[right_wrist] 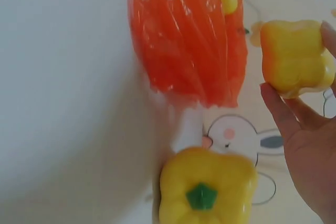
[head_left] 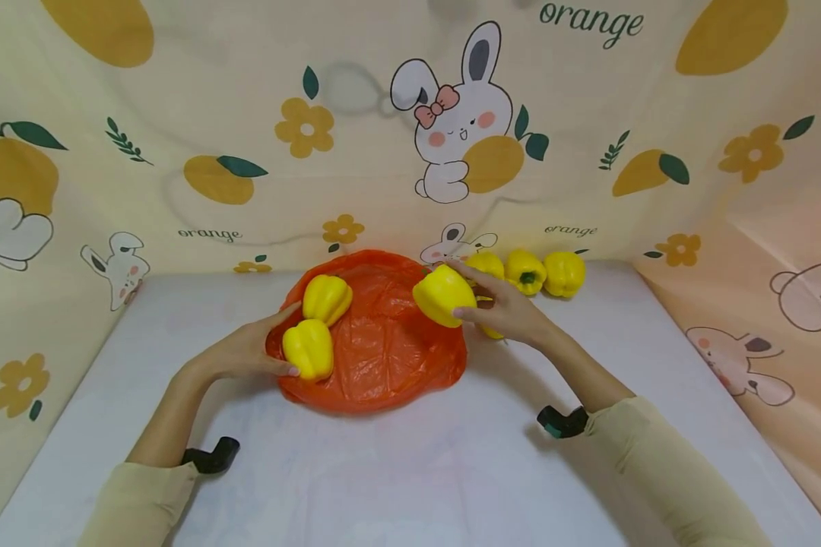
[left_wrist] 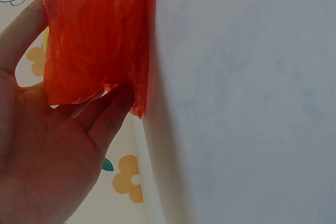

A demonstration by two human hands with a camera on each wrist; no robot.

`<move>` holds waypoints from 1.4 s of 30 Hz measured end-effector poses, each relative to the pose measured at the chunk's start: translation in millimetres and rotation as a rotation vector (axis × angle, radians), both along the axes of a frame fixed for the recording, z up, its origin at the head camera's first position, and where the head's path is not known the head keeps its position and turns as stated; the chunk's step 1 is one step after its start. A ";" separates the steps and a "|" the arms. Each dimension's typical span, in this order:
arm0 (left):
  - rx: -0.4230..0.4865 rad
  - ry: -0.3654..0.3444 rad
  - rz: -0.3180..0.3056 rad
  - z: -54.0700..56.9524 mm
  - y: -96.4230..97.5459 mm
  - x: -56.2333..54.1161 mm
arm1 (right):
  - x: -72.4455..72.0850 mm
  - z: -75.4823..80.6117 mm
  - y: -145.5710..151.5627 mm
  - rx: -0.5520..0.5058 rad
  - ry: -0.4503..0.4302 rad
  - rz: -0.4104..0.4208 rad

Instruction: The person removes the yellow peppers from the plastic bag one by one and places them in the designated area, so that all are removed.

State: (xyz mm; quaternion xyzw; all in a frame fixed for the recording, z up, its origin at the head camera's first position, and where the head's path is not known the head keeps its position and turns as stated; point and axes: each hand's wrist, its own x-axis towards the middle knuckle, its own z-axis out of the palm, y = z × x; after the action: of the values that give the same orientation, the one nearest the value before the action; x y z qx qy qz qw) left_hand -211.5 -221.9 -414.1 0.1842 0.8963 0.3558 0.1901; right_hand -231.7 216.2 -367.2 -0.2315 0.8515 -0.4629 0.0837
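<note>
A tan sleeve fills the lower left of the frame, with a black thing at the wrist. Left of the middle, the left hand holds the side of a red bag, its thumb and fingers wide apart around it. Two yellow peppers touch in the bag's left part, an upper pepper and a lower pepper. In the middle, over the bag's right edge, the right hand pinches a third pepper between thumb and fingers. Just right, three more peppers sit in a row on the white table, by the bunny cloth.
</note>
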 end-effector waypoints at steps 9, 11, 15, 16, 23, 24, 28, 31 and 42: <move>-0.003 -0.020 0.003 -2.2 -0.9 -0.1 | 2.6 3.1 27.5 -0.008 -0.004 -0.088; -0.004 -0.023 0.007 -1.6 -0.8 -0.3 | 3.3 3.6 34.3 -0.027 -0.021 -0.124; -0.009 -0.028 0.005 -0.7 -0.3 -0.6 | 5.3 6.1 48.0 -0.030 -0.021 -0.188; -0.008 -0.027 0.002 -0.5 -0.3 -0.4 | 5.7 6.8 51.5 -0.021 -0.014 -0.201; -0.002 -0.039 -0.002 -0.8 0.3 0.3 | 9.7 10.1 74.8 0.040 0.034 -0.284; -0.003 -0.040 0.000 -0.9 0.6 0.3 | 10.3 10.7 77.8 0.051 0.034 -0.298; -0.004 -0.041 0.007 -1.4 0.4 -0.4 | 12.2 12.5 87.3 0.097 0.032 -0.339; -0.008 -0.037 0.005 -2.0 -0.7 -0.8 | 12.2 11.9 93.6 0.128 0.026 -0.354; -0.024 -0.013 -0.006 0.3 -1.9 -1.3 | 14.6 1.7 111.6 0.157 0.020 -0.387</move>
State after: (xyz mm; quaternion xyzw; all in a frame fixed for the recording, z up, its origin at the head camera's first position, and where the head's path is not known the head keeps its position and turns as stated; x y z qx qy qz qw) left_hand -212.8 -223.8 -413.8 0.1822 0.8987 0.3456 0.1991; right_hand -217.1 327.8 -365.5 -0.0611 0.9144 -0.4002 0.0025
